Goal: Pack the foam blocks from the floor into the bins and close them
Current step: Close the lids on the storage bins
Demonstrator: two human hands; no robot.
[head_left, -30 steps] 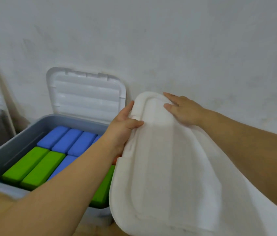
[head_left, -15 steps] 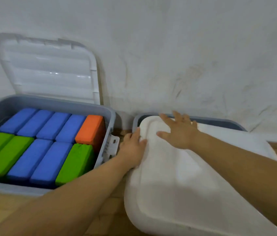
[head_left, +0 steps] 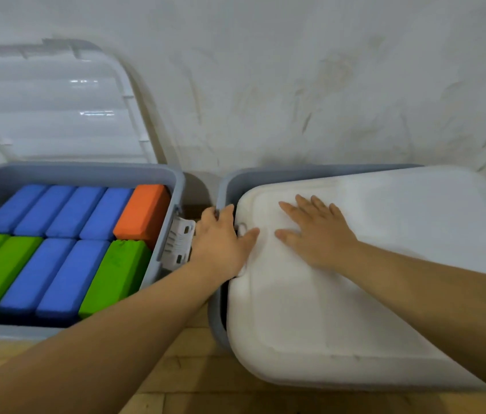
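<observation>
Right hand [head_left: 316, 234] flat on the white lid [head_left: 325, 309], left hand [head_left: 221, 243] pinching its side edge (light, flexy plastic, likely): press corners onto the grey bin [head_left: 227, 182].

Right hand [head_left: 316, 234] lies flat on the white lid [head_left: 310, 318], askew over the right bin [head_left: 227, 186]; left hand [head_left: 221, 243] grips the lid's left edge, thumb on top. The left bin [head_left: 86, 169] stands open, full of foam blocks [head_left: 56, 270]

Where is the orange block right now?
Head view, left side: the orange block sits in the back right corner of the left bin, right of a blue block and behind a green block.
</observation>
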